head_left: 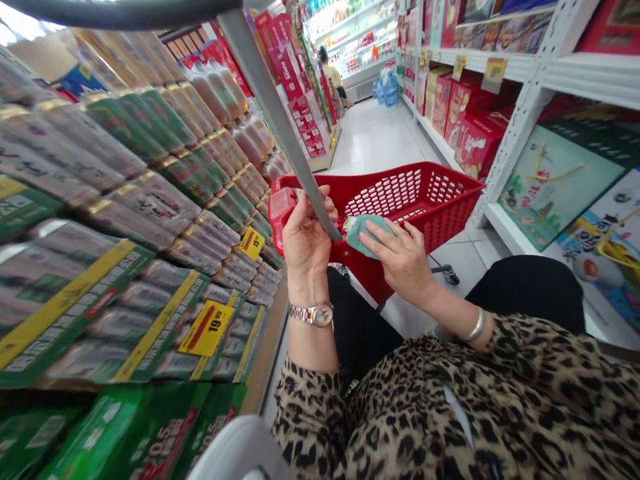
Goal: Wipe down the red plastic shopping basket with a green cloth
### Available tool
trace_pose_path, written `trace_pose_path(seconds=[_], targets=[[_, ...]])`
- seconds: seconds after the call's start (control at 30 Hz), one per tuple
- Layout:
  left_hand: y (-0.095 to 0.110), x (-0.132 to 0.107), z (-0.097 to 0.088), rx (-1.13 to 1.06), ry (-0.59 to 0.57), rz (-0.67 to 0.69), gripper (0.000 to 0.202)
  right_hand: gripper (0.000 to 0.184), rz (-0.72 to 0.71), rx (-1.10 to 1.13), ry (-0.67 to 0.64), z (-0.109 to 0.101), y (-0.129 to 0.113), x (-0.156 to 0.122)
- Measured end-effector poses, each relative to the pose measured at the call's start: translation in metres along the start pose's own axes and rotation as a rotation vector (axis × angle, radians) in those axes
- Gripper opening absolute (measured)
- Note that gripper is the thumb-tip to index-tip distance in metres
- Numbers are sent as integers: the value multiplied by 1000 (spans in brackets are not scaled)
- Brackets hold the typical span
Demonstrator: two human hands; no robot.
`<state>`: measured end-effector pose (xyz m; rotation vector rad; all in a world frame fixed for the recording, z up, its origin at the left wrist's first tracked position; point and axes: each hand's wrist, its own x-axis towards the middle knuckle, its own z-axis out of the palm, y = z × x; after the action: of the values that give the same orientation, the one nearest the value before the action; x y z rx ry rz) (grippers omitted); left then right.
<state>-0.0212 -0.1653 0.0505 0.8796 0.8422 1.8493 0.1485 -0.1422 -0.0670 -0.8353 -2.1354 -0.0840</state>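
My left hand (306, 239) is curled round the grey bar (280, 113), while my right hand (400, 260) grips a teal pouch (363, 235), fingers laid flat, just over the near rim of the red basket (425, 193).

The left hand (305, 235) stands upright at the middle of the frame, fingers curled closed. The right hand (400, 259), just right of it, lies palm down, fingers slightly bent.

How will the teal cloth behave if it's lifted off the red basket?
Probably floppy: the cloth bunches in soft folds under the right hand. Likely light, since it is small and mostly covered by the fingers. It may slide off the smooth plastic basket rim if let go.
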Motion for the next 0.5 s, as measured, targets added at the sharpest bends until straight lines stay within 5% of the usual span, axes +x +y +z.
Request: trace_pose_path(seconds=[0.2,0.5], targets=[[-3,0,-3,45,-35,25,30,57,156,-75,-42,4,40,-11],[3,-2,0,40,-51,-21,63,51,420,-183,-41,7,112,-20]])
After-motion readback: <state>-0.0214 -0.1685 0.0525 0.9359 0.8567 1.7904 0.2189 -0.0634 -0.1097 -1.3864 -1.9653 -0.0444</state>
